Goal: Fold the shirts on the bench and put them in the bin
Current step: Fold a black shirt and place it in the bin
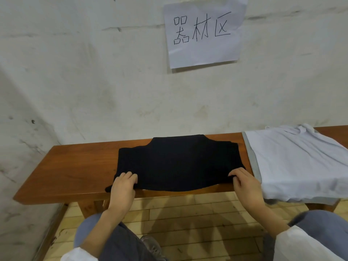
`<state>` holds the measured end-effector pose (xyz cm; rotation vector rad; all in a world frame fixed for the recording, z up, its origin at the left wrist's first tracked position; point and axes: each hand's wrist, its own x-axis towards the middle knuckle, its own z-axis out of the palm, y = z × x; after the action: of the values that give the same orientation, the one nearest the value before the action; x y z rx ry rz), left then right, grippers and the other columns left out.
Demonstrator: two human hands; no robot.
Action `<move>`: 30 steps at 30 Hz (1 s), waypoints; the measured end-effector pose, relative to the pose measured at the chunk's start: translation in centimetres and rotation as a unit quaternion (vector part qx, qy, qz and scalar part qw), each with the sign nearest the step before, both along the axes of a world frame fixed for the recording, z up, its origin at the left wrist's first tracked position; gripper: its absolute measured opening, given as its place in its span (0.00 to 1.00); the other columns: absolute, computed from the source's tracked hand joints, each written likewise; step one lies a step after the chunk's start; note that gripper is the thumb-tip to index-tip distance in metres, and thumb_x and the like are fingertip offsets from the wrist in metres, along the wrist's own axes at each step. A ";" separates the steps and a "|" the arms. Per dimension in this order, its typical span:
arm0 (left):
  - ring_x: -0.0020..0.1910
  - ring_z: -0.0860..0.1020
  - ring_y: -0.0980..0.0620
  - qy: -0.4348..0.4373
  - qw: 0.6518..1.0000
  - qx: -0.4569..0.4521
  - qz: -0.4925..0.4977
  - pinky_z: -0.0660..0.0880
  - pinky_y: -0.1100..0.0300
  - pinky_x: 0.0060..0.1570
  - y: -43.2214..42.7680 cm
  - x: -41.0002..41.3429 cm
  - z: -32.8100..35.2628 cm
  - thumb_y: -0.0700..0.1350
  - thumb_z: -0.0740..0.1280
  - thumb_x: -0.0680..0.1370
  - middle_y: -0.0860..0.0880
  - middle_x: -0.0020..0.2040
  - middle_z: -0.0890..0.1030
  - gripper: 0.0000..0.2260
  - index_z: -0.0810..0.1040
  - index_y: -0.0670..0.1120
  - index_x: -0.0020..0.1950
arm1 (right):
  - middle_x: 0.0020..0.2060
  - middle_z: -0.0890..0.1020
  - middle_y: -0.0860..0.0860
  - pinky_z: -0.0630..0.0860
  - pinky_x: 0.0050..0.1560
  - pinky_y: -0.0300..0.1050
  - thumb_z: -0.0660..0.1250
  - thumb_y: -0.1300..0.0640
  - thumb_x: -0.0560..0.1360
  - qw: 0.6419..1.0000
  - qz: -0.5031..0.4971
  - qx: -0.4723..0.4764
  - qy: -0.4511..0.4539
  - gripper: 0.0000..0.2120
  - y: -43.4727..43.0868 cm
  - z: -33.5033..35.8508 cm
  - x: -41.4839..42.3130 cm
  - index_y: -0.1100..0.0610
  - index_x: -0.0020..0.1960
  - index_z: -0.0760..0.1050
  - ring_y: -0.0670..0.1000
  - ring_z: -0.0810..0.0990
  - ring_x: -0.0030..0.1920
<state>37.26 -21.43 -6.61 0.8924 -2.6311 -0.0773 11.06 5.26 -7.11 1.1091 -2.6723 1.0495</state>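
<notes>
A black shirt (pixel 177 162), partly folded, lies across the middle of the wooden bench (pixel 75 166), its near edge hanging slightly over the front. My left hand (pixel 123 187) grips the shirt's near left corner with curled fingers. My right hand (pixel 244 183) pinches the near right corner. A white shirt (pixel 297 162) with a grey hem lies spread flat on the bench to the right, draping over the front edge. No bin is in view.
A white wall rises directly behind the bench, with a handwritten paper sign (pixel 203 32) taped to it. Light wooden floorboards (pixel 188 219) run below the bench. My knees in grey trousers (pixel 116 240) are close to the bench front.
</notes>
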 end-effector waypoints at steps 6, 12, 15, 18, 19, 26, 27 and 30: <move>0.35 0.63 0.53 0.159 0.983 -0.083 -0.036 0.58 0.60 0.35 1.1 0.6 3.6 0.31 0.55 0.65 0.49 0.31 0.72 0.10 0.72 0.43 0.32 | 0.31 0.75 0.51 0.64 0.30 0.33 0.58 0.71 0.72 0.989 -0.079 -0.118 0.034 0.13 0.4 2.8 0.7 0.57 0.36 0.74 0.48 0.71 0.29; 0.33 0.66 0.51 0.265 0.953 -0.144 -0.039 0.59 0.60 0.36 2.5 1.4 7.1 0.34 0.54 0.68 0.46 0.29 0.73 0.11 0.72 0.40 0.29 | 0.25 0.71 0.49 0.62 0.29 0.30 0.51 0.66 0.67 0.969 -0.074 -0.219 0.088 0.12 1.9 5.4 0.4 0.56 0.32 0.70 0.49 0.68 0.26; 0.31 0.69 0.47 0.306 0.939 -0.150 -0.035 0.60 0.60 0.35 3.1 1.4 8.6 0.35 0.54 0.70 0.44 0.29 0.73 0.12 0.72 0.39 0.29 | 0.25 0.70 0.49 0.63 0.30 0.28 0.52 0.67 0.66 0.965 -0.076 -0.244 0.065 0.12 2.2 6.5 0.6 0.55 0.32 0.69 0.47 0.69 0.28; 0.30 0.69 0.46 0.332 0.931 -0.149 -0.036 0.60 0.59 0.35 3.3 1.4 9.2 0.32 0.53 0.68 0.43 0.28 0.72 0.11 0.72 0.38 0.29 | 0.24 0.69 0.48 0.61 0.29 0.29 0.51 0.69 0.63 0.960 -0.074 -0.264 0.055 0.12 2.3 7.8 1.1 0.56 0.30 0.68 0.48 0.67 0.27; 0.30 0.68 0.47 0.338 0.929 -0.147 -0.036 0.60 0.59 0.35 3.2 1.5 9.3 0.32 0.53 0.67 0.43 0.28 0.72 0.11 0.72 0.39 0.29 | 0.23 0.68 0.48 0.60 0.28 0.31 0.51 0.69 0.62 0.958 -0.076 -0.270 0.051 0.11 2.3 8.1 1.1 0.57 0.30 0.68 0.49 0.66 0.27; 0.34 0.66 0.52 0.358 0.925 -0.127 -0.024 0.62 0.56 0.34 3.2 1.3 9.9 0.31 0.53 0.67 0.43 0.29 0.73 0.11 0.73 0.39 0.30 | 0.31 0.72 0.52 0.60 0.28 0.38 0.51 0.68 0.62 0.960 -0.081 -0.265 0.035 0.10 2.1 8.8 1.0 0.57 0.29 0.67 0.50 0.68 0.29; 0.34 0.66 0.52 0.355 0.927 -0.121 -0.019 0.62 0.56 0.34 3.1 1.1 9.9 0.31 0.53 0.67 0.44 0.29 0.73 0.11 0.73 0.39 0.30 | 0.32 0.73 0.52 0.61 0.29 0.39 0.51 0.68 0.62 0.962 -0.085 -0.259 0.034 0.10 1.8 8.8 0.8 0.56 0.30 0.67 0.52 0.69 0.30; 0.36 0.68 0.52 0.332 0.939 -0.086 0.006 0.63 0.57 0.36 2.3 0.4 9.6 0.28 0.55 0.65 0.45 0.32 0.75 0.10 0.74 0.39 0.33 | 0.35 0.75 0.50 0.63 0.30 0.38 0.51 0.65 0.63 0.968 -0.094 -0.230 0.022 0.12 1.0 9.0 0.0 0.52 0.31 0.69 0.53 0.71 0.33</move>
<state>37.63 -19.13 2.96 0.6697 -1.9673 -0.1186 11.02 6.24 1.86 0.7616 -2.2650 1.4790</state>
